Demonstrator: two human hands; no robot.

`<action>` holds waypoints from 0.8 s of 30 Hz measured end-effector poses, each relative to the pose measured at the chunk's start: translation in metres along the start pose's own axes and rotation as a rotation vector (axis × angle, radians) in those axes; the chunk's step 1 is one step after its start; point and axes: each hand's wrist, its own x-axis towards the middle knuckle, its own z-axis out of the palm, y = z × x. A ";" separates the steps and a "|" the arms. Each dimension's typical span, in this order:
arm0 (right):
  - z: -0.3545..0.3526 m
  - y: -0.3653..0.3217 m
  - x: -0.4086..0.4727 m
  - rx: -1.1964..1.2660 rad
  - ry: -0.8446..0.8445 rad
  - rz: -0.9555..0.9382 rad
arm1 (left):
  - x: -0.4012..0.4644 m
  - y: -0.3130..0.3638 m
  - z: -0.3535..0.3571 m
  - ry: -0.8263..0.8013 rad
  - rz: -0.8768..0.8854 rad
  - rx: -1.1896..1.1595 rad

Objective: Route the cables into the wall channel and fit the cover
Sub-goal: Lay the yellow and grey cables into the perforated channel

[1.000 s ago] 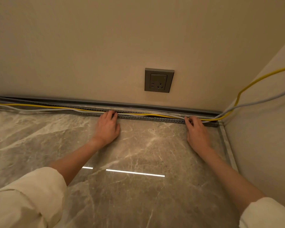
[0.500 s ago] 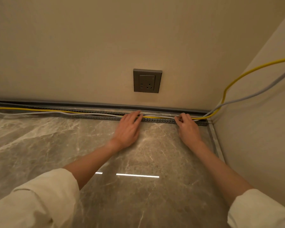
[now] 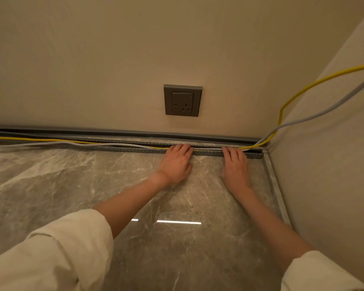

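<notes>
Running along the foot of a beige wall (image 3: 114,59), a grey slotted wall channel (image 3: 208,152) lies on a polished marble floor (image 3: 72,185) that mirrors a strip of ceiling light. A grey socket (image 3: 183,100) sits on the wall above it, and a side wall (image 3: 324,164) closes the corner at right. A yellow cable (image 3: 298,92) and a grey cable (image 3: 324,111) drop from the right into the corner and run leftward along the channel; further left both lie partly out of it.

Both hands are flat, fingers extended together and clamped on nothing: the left hand (image 3: 177,162) and the right hand (image 3: 235,166) press their fingertips on the cables at the channel.

Compared with a second ago, the left hand has slid rightward, so the hands are now nearer each other.
</notes>
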 end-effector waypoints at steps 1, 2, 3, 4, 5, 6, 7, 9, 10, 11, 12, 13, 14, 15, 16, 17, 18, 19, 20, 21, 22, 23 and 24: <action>0.000 0.000 -0.001 0.005 0.006 0.009 | -0.002 0.001 0.002 0.010 -0.001 -0.002; 0.000 -0.001 -0.002 0.010 0.004 0.015 | -0.005 0.002 0.004 0.025 -0.007 -0.008; 0.000 -0.002 -0.005 0.017 -0.005 0.014 | -0.009 0.003 0.006 0.044 -0.015 -0.016; 0.000 -0.001 -0.009 0.027 -0.016 0.008 | -0.011 0.006 0.008 0.072 -0.023 -0.021; 0.001 -0.002 -0.012 0.048 -0.028 -0.005 | -0.013 0.007 0.009 0.111 -0.035 -0.021; 0.001 -0.002 -0.016 0.073 -0.036 -0.014 | -0.012 0.010 0.009 0.150 -0.037 -0.017; 0.002 -0.001 -0.019 0.106 -0.043 -0.017 | -0.010 0.013 0.009 0.181 -0.024 -0.016; 0.001 0.001 -0.022 0.194 -0.032 0.008 | 0.001 0.022 0.007 0.193 0.032 -0.020; 0.000 0.002 -0.024 0.237 -0.009 0.038 | 0.008 0.027 0.006 0.174 0.061 -0.019; -0.001 0.002 -0.025 0.269 0.030 0.074 | 0.015 0.032 0.006 0.147 0.082 -0.014; -0.002 0.002 -0.026 0.292 0.086 0.114 | 0.021 0.036 0.006 0.119 0.095 -0.004; -0.004 0.003 -0.026 0.312 0.153 0.161 | 0.026 0.040 0.006 0.097 0.104 0.004; -0.005 0.003 -0.027 0.332 0.220 0.222 | 0.031 0.042 0.006 0.082 0.107 0.007; -0.006 0.005 -0.027 0.348 0.280 0.296 | 0.035 0.043 0.006 0.072 0.105 0.006; -0.007 0.007 -0.026 0.361 0.330 0.379 | 0.039 0.044 0.005 0.065 0.095 0.004; -0.007 0.009 -0.026 0.377 0.371 0.463 | 0.043 0.044 0.005 0.059 0.078 -0.001; -0.007 0.011 -0.026 0.401 0.402 0.541 | 0.046 0.044 0.005 0.054 0.054 -0.013; -0.007 0.013 -0.025 0.431 0.421 0.607 | 0.049 0.044 0.006 0.052 0.028 -0.031; -0.006 0.015 -0.025 0.463 0.430 0.656 | 0.050 0.044 0.006 0.051 0.005 -0.049; -0.007 0.016 -0.025 0.493 0.433 0.688 | 0.051 0.044 0.008 0.051 -0.006 -0.059; -0.007 0.017 -0.025 0.521 0.436 0.709 | 0.050 0.045 0.009 0.050 -0.006 -0.058; -0.007 0.018 -0.025 0.544 0.441 0.721 | 0.050 0.045 0.009 0.051 0.001 -0.054; -0.007 0.019 -0.024 0.561 0.442 0.724 | 0.050 0.045 0.009 0.054 0.005 -0.060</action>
